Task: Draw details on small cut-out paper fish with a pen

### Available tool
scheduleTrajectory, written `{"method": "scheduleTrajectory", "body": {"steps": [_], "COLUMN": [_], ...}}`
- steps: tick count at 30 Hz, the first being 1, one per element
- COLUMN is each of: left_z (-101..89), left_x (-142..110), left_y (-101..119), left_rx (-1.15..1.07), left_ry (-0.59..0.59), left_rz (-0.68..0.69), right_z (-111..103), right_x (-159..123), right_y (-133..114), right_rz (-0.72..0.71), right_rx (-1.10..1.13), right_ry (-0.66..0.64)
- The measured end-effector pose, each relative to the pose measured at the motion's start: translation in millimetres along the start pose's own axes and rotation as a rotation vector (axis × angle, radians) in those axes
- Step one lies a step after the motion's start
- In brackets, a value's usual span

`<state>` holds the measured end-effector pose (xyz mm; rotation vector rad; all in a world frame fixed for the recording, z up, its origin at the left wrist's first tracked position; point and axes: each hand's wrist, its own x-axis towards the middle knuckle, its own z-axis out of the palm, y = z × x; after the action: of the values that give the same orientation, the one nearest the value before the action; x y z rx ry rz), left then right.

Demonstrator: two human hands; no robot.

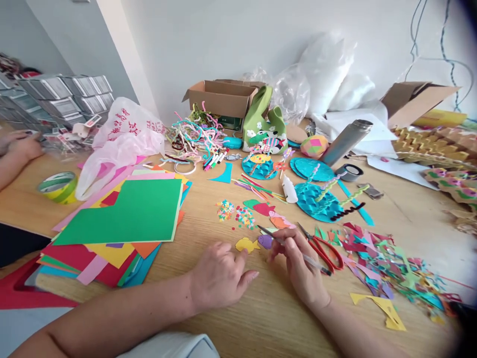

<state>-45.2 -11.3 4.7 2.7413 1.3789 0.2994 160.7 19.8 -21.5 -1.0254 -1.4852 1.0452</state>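
Note:
My left hand (219, 271) rests on the table with its fingers bent and its thumb apart, a fingertip touching the lower edge of a yellow paper fish (246, 244). My right hand (303, 271) is closed around a slim pen (310, 261), whose dark tip points up and left above the table. Under the pen lies a purple paper fish (265, 241), partly covered by the fingers. Red, orange and green paper fish (263, 209) lie just beyond. Two small heaps of coloured confetti (245, 217) sit near them. Red-handled scissors (322, 251) lie beside my right hand.
Coloured paper sheets (122, 209) are stacked at left, near yellow-green tape (57, 186). Paper scraps (387, 258) cover the right side. A white glue bottle (288, 189), blue craft discs (316, 201) and a metal flask (346, 141) stand behind. Another person's hands (24, 146) are at far left.

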Motion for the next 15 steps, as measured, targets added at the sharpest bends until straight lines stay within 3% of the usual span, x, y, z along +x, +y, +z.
{"method": "scheduleTrajectory", "body": {"steps": [5,15], "left_z": [1.5,-2.6], "left_x": [0.3,4.3], "left_y": [-1.2,-2.5], "left_rx": [0.029,0.061], "left_ry": [-0.029,-0.158], "left_rz": [-0.035,-0.099], "right_z": [3.0,5.0], "right_x": [1.2,1.3], "right_y": [-3.5,-2.8], "right_rz": [0.181,0.217], "right_rx": [0.103,-0.037], "right_ry": [-0.149,-0.142]}}
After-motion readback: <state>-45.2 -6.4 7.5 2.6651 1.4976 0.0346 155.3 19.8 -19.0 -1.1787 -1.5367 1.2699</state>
